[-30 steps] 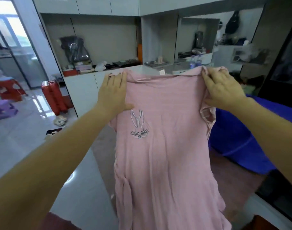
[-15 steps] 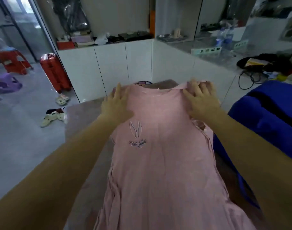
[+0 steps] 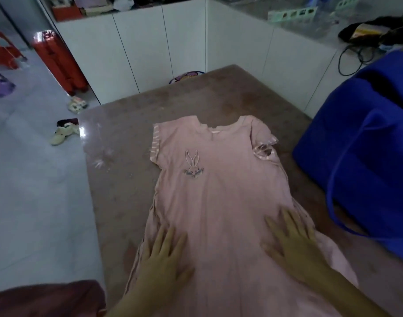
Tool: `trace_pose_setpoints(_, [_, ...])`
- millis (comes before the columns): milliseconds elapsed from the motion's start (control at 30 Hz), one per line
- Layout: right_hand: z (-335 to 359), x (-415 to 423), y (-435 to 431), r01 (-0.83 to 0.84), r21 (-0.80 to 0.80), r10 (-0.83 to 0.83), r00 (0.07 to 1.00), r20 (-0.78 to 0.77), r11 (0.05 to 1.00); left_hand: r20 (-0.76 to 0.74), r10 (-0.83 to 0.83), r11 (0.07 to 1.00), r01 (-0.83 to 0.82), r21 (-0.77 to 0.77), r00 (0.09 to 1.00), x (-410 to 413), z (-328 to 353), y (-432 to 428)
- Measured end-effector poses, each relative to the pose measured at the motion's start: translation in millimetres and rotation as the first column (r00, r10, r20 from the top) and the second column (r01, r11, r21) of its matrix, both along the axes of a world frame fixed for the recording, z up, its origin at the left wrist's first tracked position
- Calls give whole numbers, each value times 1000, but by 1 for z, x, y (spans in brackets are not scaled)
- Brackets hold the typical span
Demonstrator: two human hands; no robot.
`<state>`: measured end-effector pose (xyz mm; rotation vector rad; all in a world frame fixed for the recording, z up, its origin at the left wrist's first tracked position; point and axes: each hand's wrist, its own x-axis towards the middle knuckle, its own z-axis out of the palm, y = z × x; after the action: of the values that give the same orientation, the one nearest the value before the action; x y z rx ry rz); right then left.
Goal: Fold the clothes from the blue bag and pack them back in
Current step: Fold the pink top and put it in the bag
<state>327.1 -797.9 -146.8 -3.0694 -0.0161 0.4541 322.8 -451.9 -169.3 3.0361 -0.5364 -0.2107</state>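
Compared with the earlier frame, both hands sit lower: they are off the shoulders of the pink dress (image 3: 219,197) and press its skirt at the lower centre of the frame, and the garment lies spread out instead of hanging. At left, the brown table (image 3: 118,170) carries the dress, neckline toward the upper centre, hem running out past the bottom edge. Left hand (image 3: 164,257): fingers straight and spread, palm down on the left side of the skirt, gripping nothing. The left sleeve (image 3: 156,145) lies flat; the rabbit emblem (image 3: 193,167) faces up near the centre. Right hand (image 3: 294,245): fingers likewise straight and splayed, flat on the right side of the skirt, gripping nothing. The right sleeve (image 3: 264,147) is rumpled. The blue bag (image 3: 367,156) stands on the table at the right of the frame, near the dress. Handling judgement: the fabric appears thin, light and limp, with no stiffness; it probably slides readily on the glossy tabletop and creases wherever it bunches. Take hold by pinching the side seams or shoulder edges; smooth the right sleeve first, then fold each side toward the centre line.
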Motion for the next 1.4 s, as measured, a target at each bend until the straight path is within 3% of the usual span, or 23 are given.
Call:
trace_pose_setpoints(133, [-8, -97, -14, 206, 36, -207, 978, 28, 978, -46, 72, 997, -72, -14, 996, -63, 3, 29])
trace_pose_setpoints(200, [-5, -137, -14, 358, 86, -360, 933, 16, 930, -106, 173, 977, -184, -111, 979, -87, 7, 40])
trace_pose_setpoints(333, [5, -199, 2, 573, 281, -603, 797, 29, 770, -167, 306, 852, -348, -391, 937, -125, 19, 55])
trace_pose_setpoints(433, [13, -224, 13, 615, 412, -684, 729, 26, 672, -175, 358, 759, -395, -517, 917, -144, 20, 64])
trace_pose_setpoints(533, [17, -236, 14, 702, 505, -775, 624, -96, 502, -248, 386, 621, -449, -642, 888, -160, 28, 65])
trace_pose_setpoints(600, [18, -241, 16, 742, 548, -821, 547, -162, 386, -351, 429, 531, -547, -648, 832, -170, 37, 65])
trace_pose_setpoints(733, [22, -235, 14, 724, 642, -872, 457, -172, 253, -403, 451, 597, -605, -527, 796, -186, 30, 76])
trace_pose_setpoints(800, [24, -228, 15, 669, 717, -866, 460, -195, 193, -388, 444, 616, -589, -523, 808, -191, 32, 80])
trace_pose_setpoints(933, [20, -221, 17, 722, 669, -869, 435, -237, 179, -374, 409, 597, -554, -580, 832, -198, 38, 88])
trace_pose_setpoints(1167, [20, -254, 24, 842, 425, -825, 479, -301, 334, -316, 432, 612, -532, -585, 845, -206, 37, 122])
trace_pose_setpoints(1300, [18, -293, 19, 804, 432, -832, 523, -184, 410, -329, 427, 617, -538, -574, 842, -214, 34, 144])
trace_pose_setpoints(1400, [20, -317, 17, 796, 453, -857, 502, -120, 403, -328, 416, 617, -528, -584, 848, -222, 34, 154])
